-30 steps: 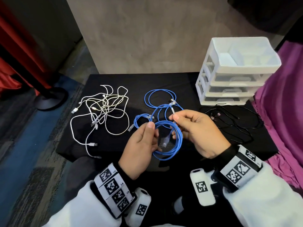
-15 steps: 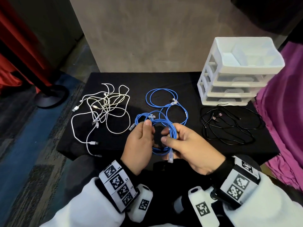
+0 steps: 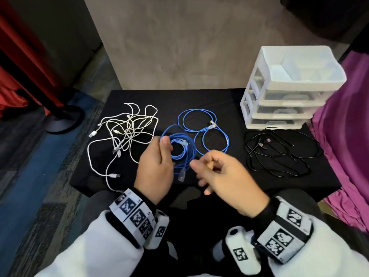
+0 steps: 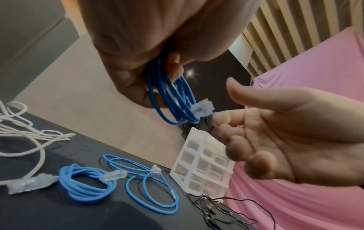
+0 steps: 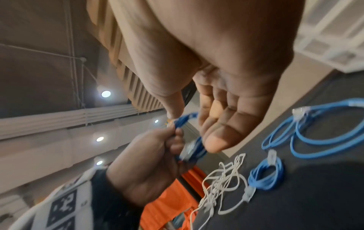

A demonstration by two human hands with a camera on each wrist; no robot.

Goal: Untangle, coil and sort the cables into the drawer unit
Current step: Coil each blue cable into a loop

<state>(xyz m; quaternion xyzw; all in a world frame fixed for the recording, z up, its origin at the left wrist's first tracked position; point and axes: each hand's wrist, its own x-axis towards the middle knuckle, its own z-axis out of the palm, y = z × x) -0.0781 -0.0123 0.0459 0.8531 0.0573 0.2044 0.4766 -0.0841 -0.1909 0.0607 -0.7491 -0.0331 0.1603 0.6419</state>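
My left hand (image 3: 166, 150) grips a coiled blue network cable (image 3: 184, 154) just above the black table, its clear plug (image 3: 181, 175) hanging down. The left wrist view shows the fingers (image 4: 173, 70) curled round the coil (image 4: 173, 99). My right hand (image 3: 201, 172) hovers beside the coil, fingers loosely bent, holding nothing; its palm (image 5: 232, 109) is bare. A second blue coil (image 4: 86, 185) lies on the table, and a loose blue cable (image 3: 201, 124) lies in loops behind it. The white drawer unit (image 3: 289, 86) stands at the back right with all drawers closed.
A tangle of white cables (image 3: 127, 132) lies on the left of the black table (image 3: 199, 98). Thin black cables (image 3: 279, 152) are spread in front of the drawer unit. Purple cloth (image 3: 347, 136) borders the right edge. A black stand base (image 3: 61, 118) sits on the floor at left.
My right hand has let go of the blue coil and drawn back to the right. The left hand now holds the coil alone, slightly further forward.
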